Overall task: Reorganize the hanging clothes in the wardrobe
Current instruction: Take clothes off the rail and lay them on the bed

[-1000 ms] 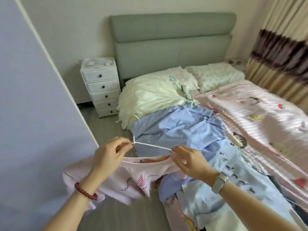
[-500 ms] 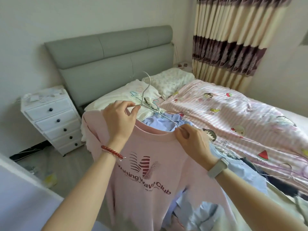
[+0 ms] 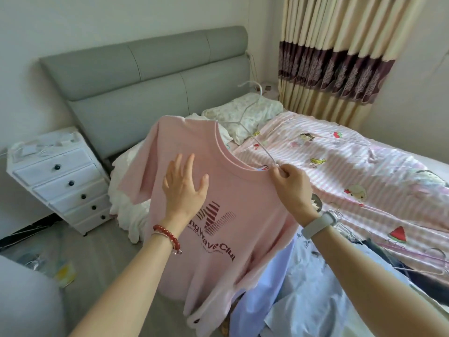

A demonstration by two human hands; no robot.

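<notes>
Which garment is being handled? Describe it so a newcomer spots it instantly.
Start at the bed with the pink striped quilt; in front of it the pink T-shirt hangs on a white hanger. The right hand pinches its collar, the left hand lies flat on it. Only it bears a dark red chest print.

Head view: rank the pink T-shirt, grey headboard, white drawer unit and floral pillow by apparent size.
1. grey headboard and pink T-shirt: alike; shirt is nearer, so unranked.
2. white drawer unit
3. floral pillow
</notes>
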